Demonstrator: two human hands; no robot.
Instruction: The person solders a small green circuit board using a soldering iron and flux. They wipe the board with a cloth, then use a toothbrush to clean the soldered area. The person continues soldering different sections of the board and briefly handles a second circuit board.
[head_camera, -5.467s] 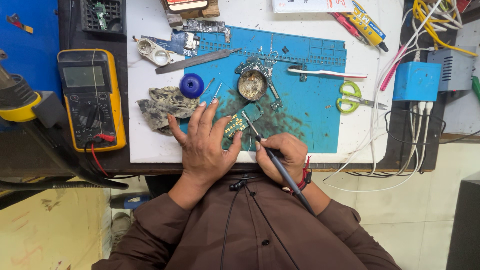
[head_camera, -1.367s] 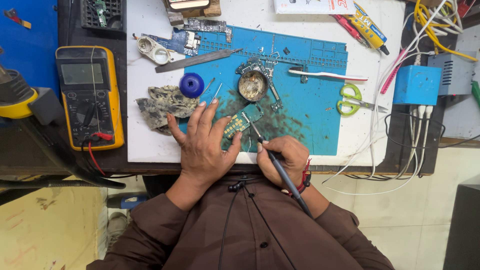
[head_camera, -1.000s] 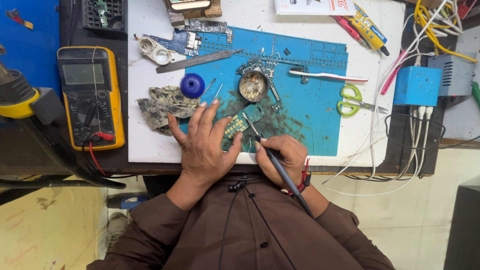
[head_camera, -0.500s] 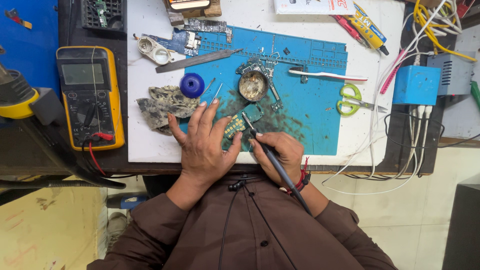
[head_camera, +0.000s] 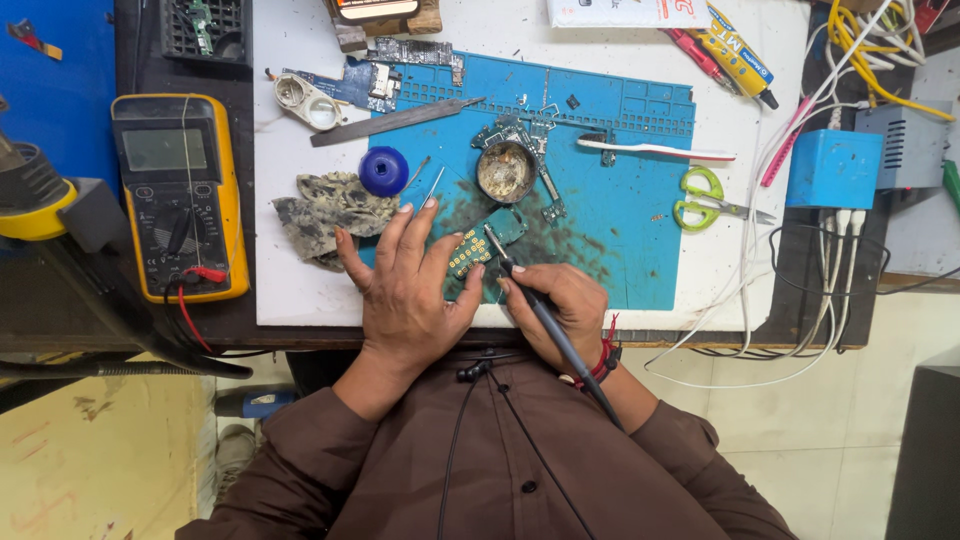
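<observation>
Soldering underway: left hand (head_camera: 408, 290) lies flat, pinning the small circuit board (head_camera: 478, 247); right hand (head_camera: 556, 307) grips the soldering iron (head_camera: 545, 318), whose tip needs steady placement

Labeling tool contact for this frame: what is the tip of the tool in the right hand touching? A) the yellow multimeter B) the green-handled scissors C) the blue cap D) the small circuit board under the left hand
D: the right hand holds a dark soldering iron like a pen, its tip resting on the small circuit board that the left hand pins to the blue mat.
</observation>
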